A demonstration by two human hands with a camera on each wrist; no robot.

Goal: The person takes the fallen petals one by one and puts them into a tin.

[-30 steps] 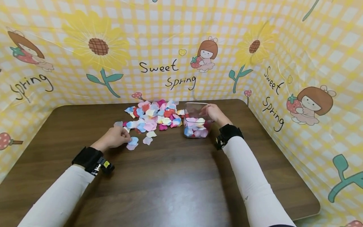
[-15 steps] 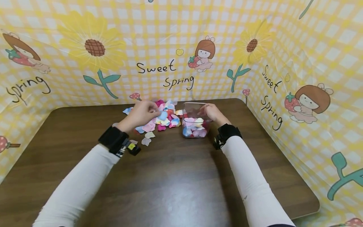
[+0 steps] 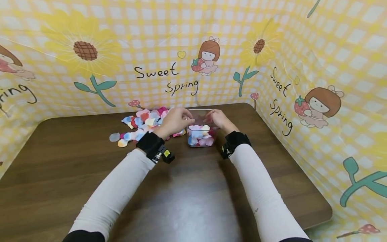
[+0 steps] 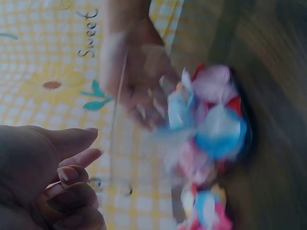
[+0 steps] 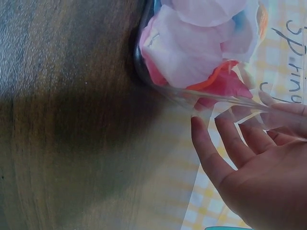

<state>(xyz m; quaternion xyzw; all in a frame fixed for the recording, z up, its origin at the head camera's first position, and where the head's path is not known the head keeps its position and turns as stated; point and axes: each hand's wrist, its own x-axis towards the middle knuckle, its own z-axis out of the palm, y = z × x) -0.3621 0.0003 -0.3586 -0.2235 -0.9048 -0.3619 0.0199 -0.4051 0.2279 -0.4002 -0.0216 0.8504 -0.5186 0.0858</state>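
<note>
A clear plastic box (image 3: 198, 118), partly filled with pink, white, red and blue fabric petals (image 4: 218, 132), stands upright on the table. My right hand (image 3: 220, 119) holds its right wall near the top, thumb on one side and fingers (image 5: 204, 139) on the other. At the upper left of the box is my left hand (image 3: 176, 121), its fingers loosely bent right by the rim. The left wrist view shows no petal between those fingers (image 4: 79, 139). A light blue petal (image 4: 180, 110) shows behind the clear wall, above the others.
Left of the box, a heap of colourful petals (image 3: 146, 122) spreads near the table's back edge, partly behind the left hand. A pale petal (image 3: 115, 137) lies at its left end. Printed yellow checked cloth (image 3: 157, 43) hangs around the wooden table (image 3: 187, 191).
My left hand has picked up pale blue petals from the table and moved right, over the heap, to the box rim. The right hand stays on the box. The head view has turned slightly right.
</note>
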